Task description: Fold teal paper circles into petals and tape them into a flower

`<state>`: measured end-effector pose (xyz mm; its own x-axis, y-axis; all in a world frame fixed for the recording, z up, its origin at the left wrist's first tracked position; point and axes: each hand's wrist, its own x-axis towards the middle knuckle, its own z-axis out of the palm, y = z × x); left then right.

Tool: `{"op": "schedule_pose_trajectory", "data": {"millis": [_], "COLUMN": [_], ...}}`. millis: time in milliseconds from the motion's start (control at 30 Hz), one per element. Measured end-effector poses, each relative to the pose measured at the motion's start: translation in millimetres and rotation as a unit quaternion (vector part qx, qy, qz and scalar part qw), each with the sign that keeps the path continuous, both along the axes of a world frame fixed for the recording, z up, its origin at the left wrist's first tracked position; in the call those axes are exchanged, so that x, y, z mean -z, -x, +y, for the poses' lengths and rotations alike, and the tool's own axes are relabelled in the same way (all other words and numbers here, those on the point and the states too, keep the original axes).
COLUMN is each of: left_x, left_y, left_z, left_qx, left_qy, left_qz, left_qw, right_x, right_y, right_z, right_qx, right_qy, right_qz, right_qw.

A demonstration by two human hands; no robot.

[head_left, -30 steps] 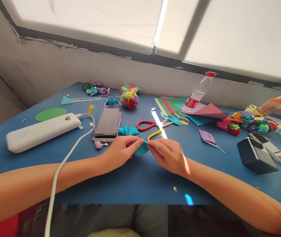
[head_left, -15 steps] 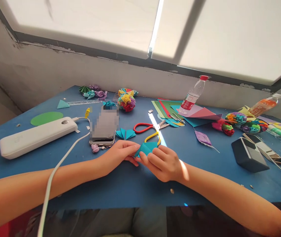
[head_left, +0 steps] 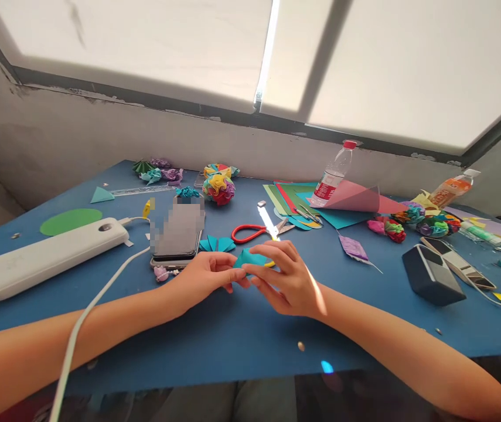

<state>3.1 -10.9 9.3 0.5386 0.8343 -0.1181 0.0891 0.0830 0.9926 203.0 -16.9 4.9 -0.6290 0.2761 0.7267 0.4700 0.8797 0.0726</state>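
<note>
Both my hands meet over the middle of the blue table (head_left: 232, 346) on a small teal paper piece (head_left: 249, 257). My left hand (head_left: 204, 278) pinches its left end with closed fingers. My right hand (head_left: 283, 278) curls over its right side, thumb and fingers pressed on the fold. Most of the paper is hidden between the fingers. Just behind them lie a teal folded fan (head_left: 215, 244) and red-and-yellow scissors (head_left: 254, 231).
A phone (head_left: 176, 234) and white power bank (head_left: 45, 258) with cable (head_left: 83, 316) lie at left. Paper flower balls (head_left: 218, 186), coloured sheets (head_left: 296, 199), a water bottle (head_left: 331, 176), a pink sheet (head_left: 358, 196) and a dark box (head_left: 432, 274) stand behind and at right.
The teal paper has been folded smaller between my hands. My right fingers have shifted on top of it. The view has tilted up slightly, so everything sits lower left.
</note>
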Motion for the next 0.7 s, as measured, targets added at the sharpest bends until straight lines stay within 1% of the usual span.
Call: {"op": "schedule_pose_trajectory", "data": {"millis": [100,167,200,267,333,367,467,533,633,700], "left_x": [1.6,3.2,4.0,5.1,5.5,5.5,5.6,6.0,6.5,6.1], "left_y": [0.8,0.9,1.0,0.9,0.6,0.4,-0.7,-1.1,-1.1,-1.0], "left_z": [0.4,-0.8,-1.8,-3.8,-5.8,-6.6,-8.4,-9.1,-9.5,-9.6], "left_qx": [0.008,0.024,0.033,0.047,0.062,0.066,0.061,0.044,0.009,-0.013], "left_qy": [-0.028,-0.051,-0.058,-0.069,-0.080,-0.085,-0.110,-0.132,-0.159,-0.169], "left_qz": [0.052,0.085,0.097,0.114,0.127,0.132,0.129,0.124,0.153,0.176], "left_qw": [0.998,0.995,0.993,0.990,0.987,0.985,0.984,0.982,0.975,0.970], "right_x": [1.3,2.0,2.0,1.9,1.7,1.7,1.9,2.2,3.0,3.5], "right_y": [1.1,2.0,2.2,2.3,2.3,2.4,3.9,5.7,8.1,9.1], "right_z": [2.0,3.0,3.3,3.5,3.1,2.8,1.7,1.4,1.3,0.9], "right_qx": [0.018,0.012,0.003,-0.012,0.000,0.015,0.050,0.046,0.033,0.044], "right_qy": [0.106,0.204,0.265,0.384,0.462,0.481,0.503,0.523,0.559,0.566], "right_qz": [0.068,0.107,0.114,0.108,0.103,0.105,0.128,0.153,0.187,0.199], "right_qw": [0.992,0.973,0.958,0.917,0.881,0.870,0.853,0.837,0.807,0.799]}}
